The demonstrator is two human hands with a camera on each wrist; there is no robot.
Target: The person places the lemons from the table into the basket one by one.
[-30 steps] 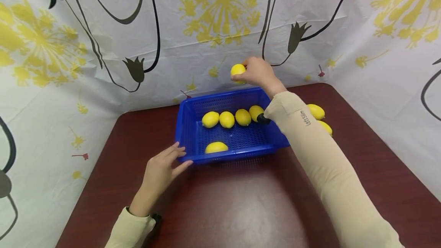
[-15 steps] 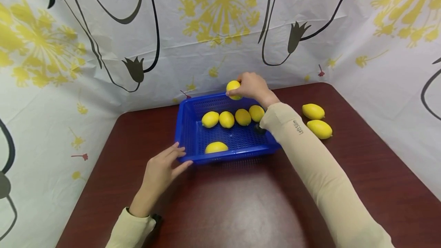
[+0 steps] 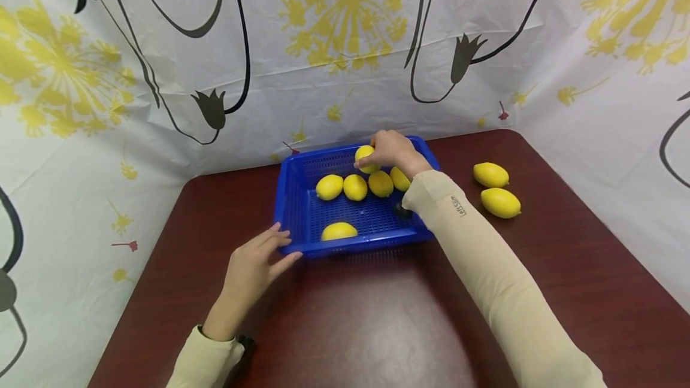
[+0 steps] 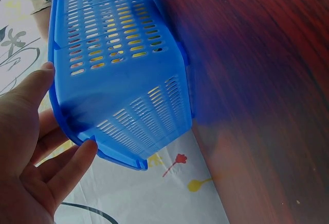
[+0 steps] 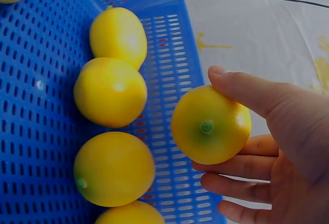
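My right hand point(image 3: 392, 151) pinches a yellow lemon point(image 5: 211, 125) between thumb and fingers, above the back wall of a blue plastic basket point(image 3: 345, 246). Below it, several lemons lie in a row along the basket's back side, among them a lemon point(image 3: 329, 187) at the row's left end. My wrist partly covers the row's rightmost lemon point(image 3: 399, 179). A single lemon point(image 3: 339, 231) lies by the front wall. At the basket's front left corner, my left hand point(image 3: 251, 268) holds the rim point(image 4: 57, 106), thumb and fingertips spread around the corner.
Two lemons, a rear lemon point(image 3: 491, 175) and a front lemon point(image 3: 501, 203), lie on the dark red-brown table point(image 3: 372, 322) right of the basket. A white patterned sheet point(image 3: 323, 35) hangs behind the table and along its sides.
My right hand has lowered the lemon from above the basket's back rim to just over the row. The left hand and the basket stay where they were.
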